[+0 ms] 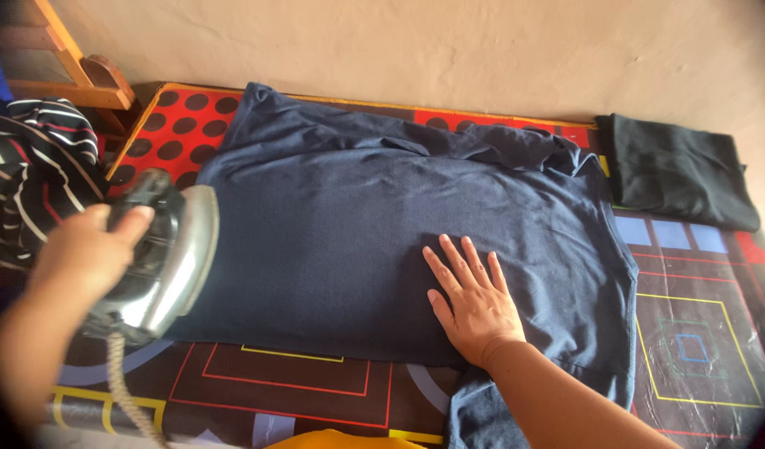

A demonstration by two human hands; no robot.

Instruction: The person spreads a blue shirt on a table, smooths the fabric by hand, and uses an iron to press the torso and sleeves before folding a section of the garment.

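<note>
A dark blue T-shirt [349, 208] lies spread flat on a patterned mat [707, 333]. My left hand [79, 249] grips the handle of a metal clothes iron [170, 258], lifted and tilted by the shirt's left edge. The iron's cord [125, 395] hangs down toward the bottom edge. My right hand [474, 299] rests flat on the shirt's lower middle, fingers apart, holding nothing.
A folded black cloth [673, 170] lies at the mat's far right corner. A black striped garment [25, 175] sits to the left, below a wooden frame [75, 71]. Something yellow [333, 439] shows at the bottom edge. A plain wall runs behind.
</note>
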